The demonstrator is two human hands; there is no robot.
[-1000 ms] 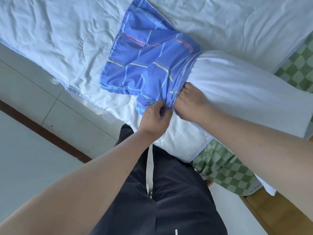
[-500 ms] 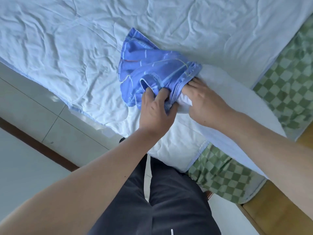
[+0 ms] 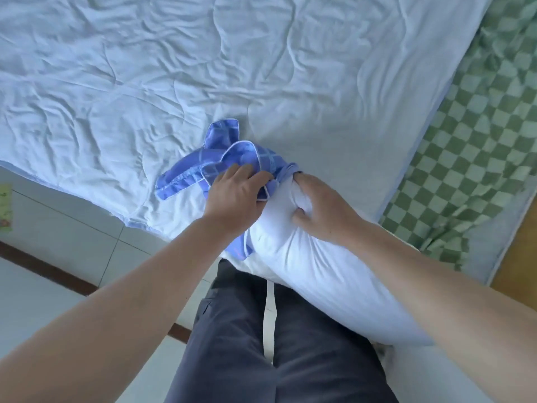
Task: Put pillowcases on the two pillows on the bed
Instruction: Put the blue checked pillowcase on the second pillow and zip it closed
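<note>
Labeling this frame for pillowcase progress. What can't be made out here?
- Head view: the pillowcase opening is bunched under the left hand.
- How far the pillow tip sits inside: hidden by the right hand and fabric.
- Second pillow: outside the frame.
- Pillow's near end: behind the right forearm.

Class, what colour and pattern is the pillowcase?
Blue with a pale checked pattern, seen in the head view: pillowcase.

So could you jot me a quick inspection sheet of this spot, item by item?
Surface: wrinkled pale quilt over the bed.
Job's things: white pillow; blue checked pillowcase bunched at its far end, barely on.
Clutter: nothing seen.
Hands: left hand grips the pillowcase; right hand digs its fingers into the pillow.
Cables: nothing seen.
Surroundings: green checked sheet, tiled floor.
</note>
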